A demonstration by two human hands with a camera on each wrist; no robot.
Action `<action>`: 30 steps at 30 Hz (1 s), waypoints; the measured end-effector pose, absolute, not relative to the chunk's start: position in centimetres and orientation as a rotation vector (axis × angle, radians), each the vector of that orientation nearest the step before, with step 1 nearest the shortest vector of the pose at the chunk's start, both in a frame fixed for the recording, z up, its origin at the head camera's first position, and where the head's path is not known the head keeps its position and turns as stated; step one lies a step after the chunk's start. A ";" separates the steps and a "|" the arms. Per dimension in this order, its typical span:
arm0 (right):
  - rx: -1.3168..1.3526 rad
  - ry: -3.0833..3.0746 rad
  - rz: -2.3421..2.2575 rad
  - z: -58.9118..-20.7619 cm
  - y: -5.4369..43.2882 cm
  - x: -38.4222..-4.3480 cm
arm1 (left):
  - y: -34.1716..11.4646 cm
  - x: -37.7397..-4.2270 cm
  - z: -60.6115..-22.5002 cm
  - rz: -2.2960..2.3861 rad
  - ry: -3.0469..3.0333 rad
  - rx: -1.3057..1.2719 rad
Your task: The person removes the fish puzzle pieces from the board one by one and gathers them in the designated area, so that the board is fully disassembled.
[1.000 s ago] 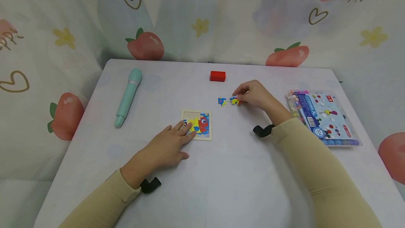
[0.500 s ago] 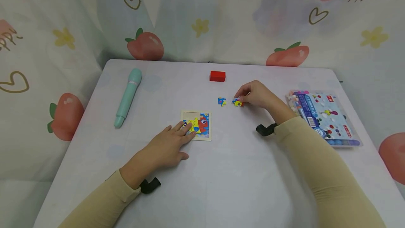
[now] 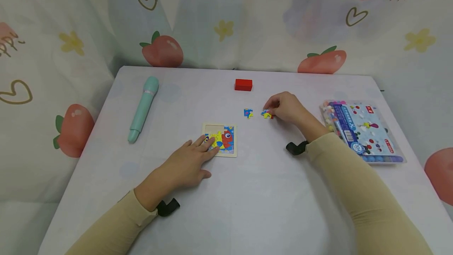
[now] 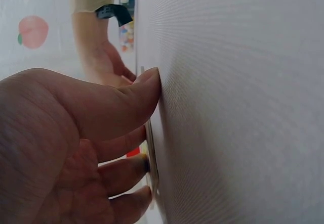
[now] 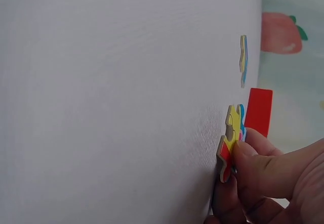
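My left hand lies with spread fingers on the left part of a small square wooden jigsaw puzzle. The puzzle shows a red and yellow fish on blue, and bare tray shows at its upper left. In the left wrist view, the thumb touches the tabletop beside the tray's thin edge. My right hand pinches a yellow, red and blue puzzle piece between thumb and fingers, low over the table. Left of that hand, a second blue and yellow puzzle piece lies flat.
A red block sits near the back edge. At the left lies a mint-green microphone-shaped object. Beyond my right forearm is a clear case of colourful pieces with a printed cover. A patterned cloth hangs behind the white table.
My right hand has shifted slightly right with the puzzle piece, widening the space to the second piece. The left hand has stayed on the jigsaw puzzle.
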State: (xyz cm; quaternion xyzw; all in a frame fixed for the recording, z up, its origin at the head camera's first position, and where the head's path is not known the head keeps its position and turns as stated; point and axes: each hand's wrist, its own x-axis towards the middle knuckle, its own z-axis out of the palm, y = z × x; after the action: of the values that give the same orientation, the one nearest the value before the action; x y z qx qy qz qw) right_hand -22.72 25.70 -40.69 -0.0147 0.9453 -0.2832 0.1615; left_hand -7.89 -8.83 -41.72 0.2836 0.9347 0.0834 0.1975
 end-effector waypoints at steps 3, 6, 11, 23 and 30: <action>-0.053 2.709 -0.788 -40.7 25.5 -22.6 | -8.8 -7.9 -41.7 0.243 2.617 0.796; -0.057 2.713 -0.771 -40.8 25.4 -22.5 | -8.8 -7.9 -41.7 0.250 2.617 0.798; -0.070 2.720 -0.763 -41.0 25.4 -22.5 | -8.8 -7.9 -41.6 0.245 2.615 0.794; -0.131 2.734 -0.779 -40.2 23.7 -21.9 | -9.0 -8.0 -41.8 0.252 2.609 0.817; -0.357 2.693 -0.744 -40.0 19.4 -20.6 | -8.9 -8.0 -41.9 0.239 2.599 0.802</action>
State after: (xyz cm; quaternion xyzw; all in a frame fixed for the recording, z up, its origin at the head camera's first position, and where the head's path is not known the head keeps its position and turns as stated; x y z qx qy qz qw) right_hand -20.56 19.39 -39.99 -0.1250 0.9435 -0.2607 0.1618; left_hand -8.05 -8.94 -41.90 0.2875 0.9319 0.0856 0.2040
